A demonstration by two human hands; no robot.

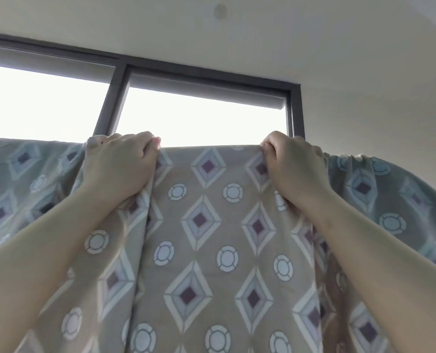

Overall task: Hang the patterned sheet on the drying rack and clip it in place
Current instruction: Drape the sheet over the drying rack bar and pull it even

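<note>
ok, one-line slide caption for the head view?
Left hand and right hand grip the top edge of the patterned sheet, held up before a bright window.

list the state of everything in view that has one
patterned sheet: draped over a hidden support, flat between the hands, gathered at both sides, no clip visible
left hand: gripping the sheet's top edge
right hand: gripping the sheet's top edge
roller blinds: lowered over the top part of the window only
</note>
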